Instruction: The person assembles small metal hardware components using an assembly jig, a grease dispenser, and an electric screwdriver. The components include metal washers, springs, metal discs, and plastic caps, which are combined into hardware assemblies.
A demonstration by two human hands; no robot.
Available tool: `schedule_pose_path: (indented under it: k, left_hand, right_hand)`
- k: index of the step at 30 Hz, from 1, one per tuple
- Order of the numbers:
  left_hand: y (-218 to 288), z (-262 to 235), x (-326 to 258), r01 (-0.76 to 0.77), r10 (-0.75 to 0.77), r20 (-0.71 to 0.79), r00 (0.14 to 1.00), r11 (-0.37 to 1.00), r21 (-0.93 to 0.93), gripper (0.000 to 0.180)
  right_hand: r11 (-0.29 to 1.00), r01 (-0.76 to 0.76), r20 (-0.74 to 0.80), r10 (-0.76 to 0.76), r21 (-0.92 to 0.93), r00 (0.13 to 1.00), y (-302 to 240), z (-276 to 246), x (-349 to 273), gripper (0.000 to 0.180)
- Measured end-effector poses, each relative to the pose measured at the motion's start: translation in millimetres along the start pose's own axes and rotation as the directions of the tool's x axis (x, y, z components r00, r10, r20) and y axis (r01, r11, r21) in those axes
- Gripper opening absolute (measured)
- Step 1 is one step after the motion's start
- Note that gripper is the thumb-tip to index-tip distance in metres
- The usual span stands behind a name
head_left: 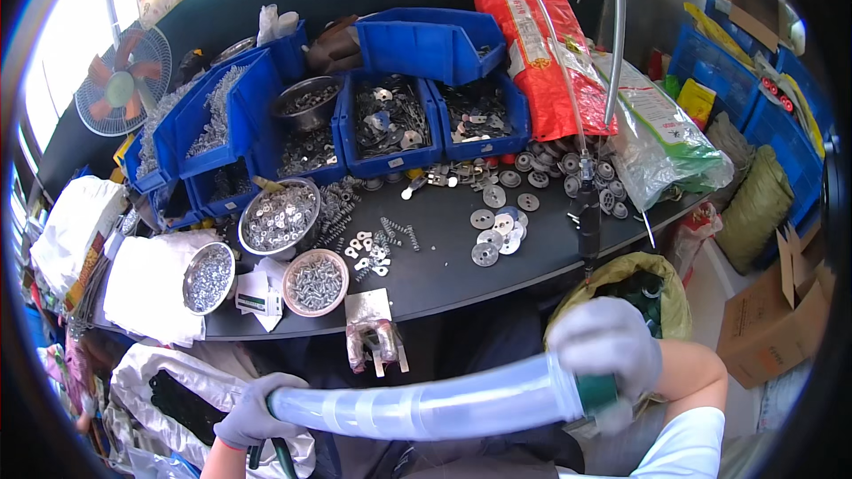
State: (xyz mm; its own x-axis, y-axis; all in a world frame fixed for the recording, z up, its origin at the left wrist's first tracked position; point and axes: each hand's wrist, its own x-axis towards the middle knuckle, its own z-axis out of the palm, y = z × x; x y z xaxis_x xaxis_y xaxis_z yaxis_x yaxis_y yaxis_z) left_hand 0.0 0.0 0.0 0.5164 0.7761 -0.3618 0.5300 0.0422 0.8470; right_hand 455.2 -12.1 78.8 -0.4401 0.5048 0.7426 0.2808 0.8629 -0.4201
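Gloved right hand [608, 353]: blurred, gripping green end-piece [596, 394], partly hidden | left hand [257, 413]: gripping translucent tube [417, 412] | screw bowl [317, 311]: beyond left hand | yellow-green sack [674, 302]: beyond right hand, partly blocked

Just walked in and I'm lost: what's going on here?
A gloved person holds a long translucent tube in front of the dark table. The left hand grips one end; the right hand, blurred, is at the other, by a green piece. Metal discs, bowls of small parts and blue bins sit on the table.
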Motion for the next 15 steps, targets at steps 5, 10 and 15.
schedule_pose_path:
  k: [5, 10, 15]
  left_hand:
    - [14.0, 16.4, 3.6, 0.080, 0.762, -0.463, 0.452, 0.483, 0.872, 0.057]
    - [10.5, -10.6, -13.9, -0.101, 0.650, -0.478, 0.590, 0.647, 0.756, 0.055]
    - [3.8, 8.8, -1.2, 0.002, 0.664, -0.560, 0.496, 0.643, 0.766, 0.059]
  right_hand:
    - [-0.054, -0.941, 0.281, 0.959, 0.335, 0.045, 27.6, 31.2, -13.5, 0.039]
    - [0.876, -0.483, 0.114, 0.478, 0.013, 0.871, -2.4, 18.1, 2.3, 0.042]
    - [0.715, -0.698, -0.017, 0.698, -0.039, 0.716, 19.3, 39.4, 7.1, 0.019]
